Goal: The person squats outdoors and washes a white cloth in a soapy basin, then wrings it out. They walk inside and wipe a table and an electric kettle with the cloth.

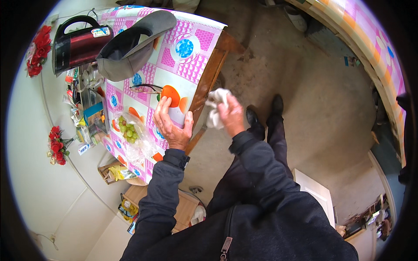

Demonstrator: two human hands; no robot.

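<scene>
My left hand (172, 125) rests on the patterned plastic tablecloth (178, 75) near the table's edge, thumb spread from the fingers and nothing held. Its fingertips touch an orange fruit printed on the cloth. My right hand (232, 115) grips a crumpled white cloth (215, 121) in the air just beyond the table edge, slightly blurred. A pair of eyeglasses (148, 87) lies beyond my left fingertips. Green grapes (129, 130) in a clear plastic bag (143, 143) sit left of that hand. Farther off, a grey cap (122, 63) leans beside a dark red electric kettle (86, 45).
Small boxes and a clear container (94, 111) line the wall side of the table. Red artificial flowers (57, 146) hang on the wall. A wooden cabinet (186, 208) stands below left. Another cloth-covered surface (365, 29) curves along the right. Shoes (295, 18) lie on the floor.
</scene>
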